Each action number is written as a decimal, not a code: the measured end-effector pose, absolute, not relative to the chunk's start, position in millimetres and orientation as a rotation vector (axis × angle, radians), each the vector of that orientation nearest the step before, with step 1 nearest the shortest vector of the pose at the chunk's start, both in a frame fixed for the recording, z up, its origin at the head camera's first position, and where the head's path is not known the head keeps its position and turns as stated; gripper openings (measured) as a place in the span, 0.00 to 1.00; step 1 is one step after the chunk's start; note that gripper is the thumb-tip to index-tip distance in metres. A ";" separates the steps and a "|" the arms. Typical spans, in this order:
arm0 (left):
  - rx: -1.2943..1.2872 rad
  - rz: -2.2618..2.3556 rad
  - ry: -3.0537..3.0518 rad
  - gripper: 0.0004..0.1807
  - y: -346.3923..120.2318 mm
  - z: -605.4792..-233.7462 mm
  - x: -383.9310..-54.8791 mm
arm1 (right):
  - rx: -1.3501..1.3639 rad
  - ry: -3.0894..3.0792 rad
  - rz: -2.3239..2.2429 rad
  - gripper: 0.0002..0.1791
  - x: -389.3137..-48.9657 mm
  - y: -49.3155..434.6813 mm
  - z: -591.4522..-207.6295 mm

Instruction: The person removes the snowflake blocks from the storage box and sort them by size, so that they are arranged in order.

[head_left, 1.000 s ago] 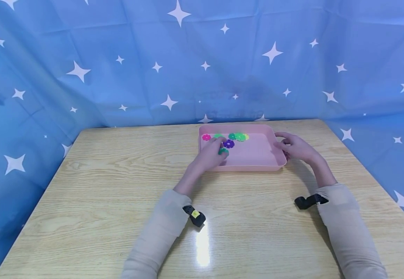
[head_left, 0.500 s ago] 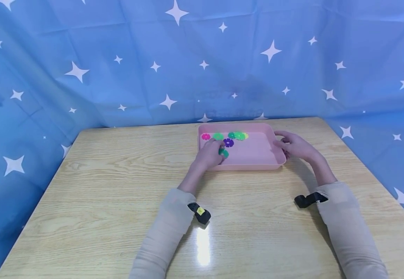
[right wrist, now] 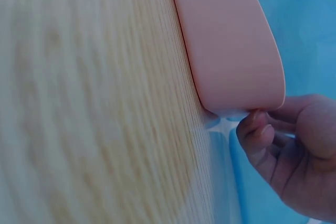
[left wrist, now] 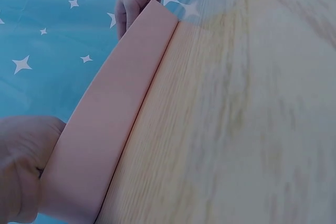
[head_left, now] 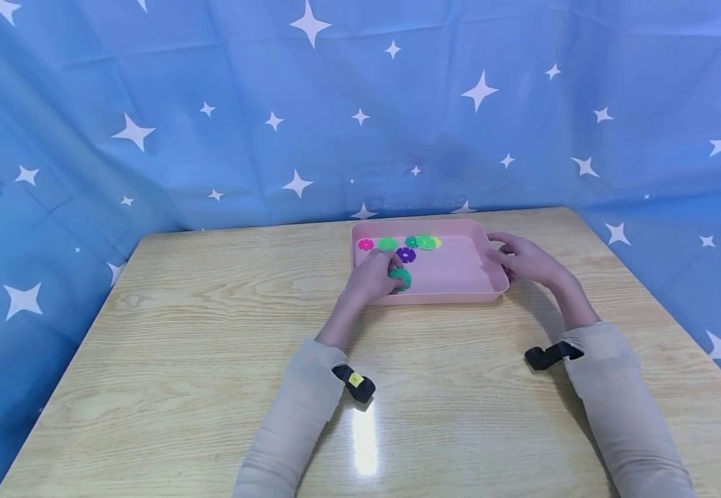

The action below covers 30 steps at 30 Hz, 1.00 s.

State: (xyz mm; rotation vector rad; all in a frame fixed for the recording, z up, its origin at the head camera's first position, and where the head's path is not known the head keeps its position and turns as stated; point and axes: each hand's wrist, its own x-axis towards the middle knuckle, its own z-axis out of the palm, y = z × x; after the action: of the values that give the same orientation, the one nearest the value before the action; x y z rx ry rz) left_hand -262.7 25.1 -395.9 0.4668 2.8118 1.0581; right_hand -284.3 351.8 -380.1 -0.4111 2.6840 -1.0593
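Inside the shallow pink tray, at its left end, my left hand reaches over the front rim. Its thumb and fingers pinch a teal flower-shaped plastic disc; part of the disc is hidden by the hand. Just beyond lie a purple notched disc, a light green one and a pink one. My right hand holds the tray's right end wall at the rim. From the right wrist view, curled fingertips touch that wall from outside. The left wrist view hides the discs behind the tray wall.
Overlapping green, teal and yellow discs lie near the tray's back wall. The tray stands by the far edge of a wooden table. Behind hangs a blue curtain with white stars. Black wrist cameras stick out from both sleeves.
My left hand has drawn back slightly, uncovering the light green disc. The teal disc has shifted a little towards the front and shows more fully. My right hand stays at the tray's end.
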 end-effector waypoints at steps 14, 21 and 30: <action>0.609 1.424 2.603 0.09 15.1 -396.4 -265.4 | -0.418 2.683 -1.068 0.31 -285.6 353.3 -381.1; 0.565 1.707 2.478 0.10 10.3 -394.1 -266.6 | -0.424 2.679 -1.077 0.31 -285.3 354.5 -381.7; 0.491 1.904 2.473 0.10 -3.3 -390.2 -267.1 | -0.431 2.679 -1.068 0.31 -284.7 354.2 -381.0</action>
State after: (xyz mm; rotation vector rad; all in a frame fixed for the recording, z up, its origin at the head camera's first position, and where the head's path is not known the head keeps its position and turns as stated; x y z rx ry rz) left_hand -267.1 -3.3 -390.2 0.4910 2.4734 1.9044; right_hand -284.7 354.2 -381.0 -0.4308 2.6795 -1.0685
